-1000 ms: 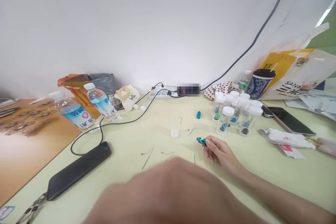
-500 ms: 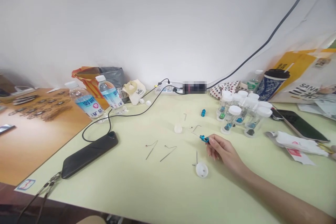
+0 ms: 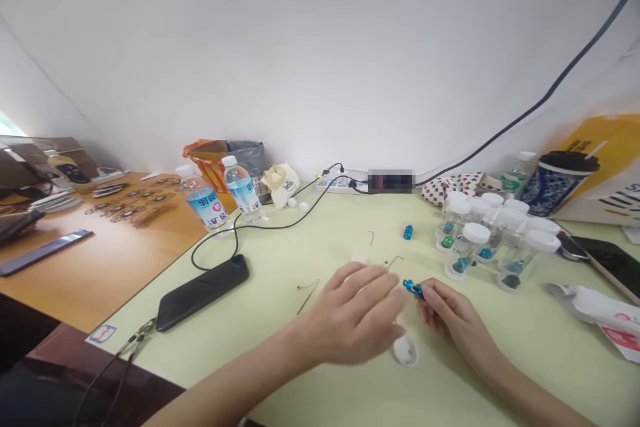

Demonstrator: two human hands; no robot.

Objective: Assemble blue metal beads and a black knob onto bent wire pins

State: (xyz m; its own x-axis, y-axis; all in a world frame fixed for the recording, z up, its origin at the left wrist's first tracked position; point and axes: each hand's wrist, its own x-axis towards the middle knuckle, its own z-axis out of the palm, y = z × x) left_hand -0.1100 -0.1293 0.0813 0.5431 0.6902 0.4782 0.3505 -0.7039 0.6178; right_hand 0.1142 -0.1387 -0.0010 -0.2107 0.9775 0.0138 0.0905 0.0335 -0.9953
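Observation:
My right hand (image 3: 453, 312) rests on the pale green table (image 3: 300, 373) and pinches a small blue metal piece (image 3: 413, 288) between thumb and fingers. My left hand (image 3: 356, 315) hovers just left of it, fingers loosely curled and reaching toward the blue piece; I see nothing in it. A white cap (image 3: 406, 349) lies just below the two hands. A thin bent wire (image 3: 308, 293) lies left of my left hand, two more, one wire (image 3: 371, 237) and another wire (image 3: 397, 259), farther back. A loose blue bead (image 3: 408, 232) sits behind them.
Several clear vials with white caps (image 3: 493, 233) stand at the right, a patterned cup (image 3: 554, 180) and yellow bag (image 3: 607, 160) behind. A black phone (image 3: 203, 291) with cable lies left, two water bottles (image 3: 220, 197) behind it. A power strip (image 3: 340, 181) lies by the wall. Another phone (image 3: 607, 259) lies far right.
My left hand has come back into view and reached in beside the blue piece. The camera has turned left, so everything shifted right. My right hand keeps its pinch on the blue piece.

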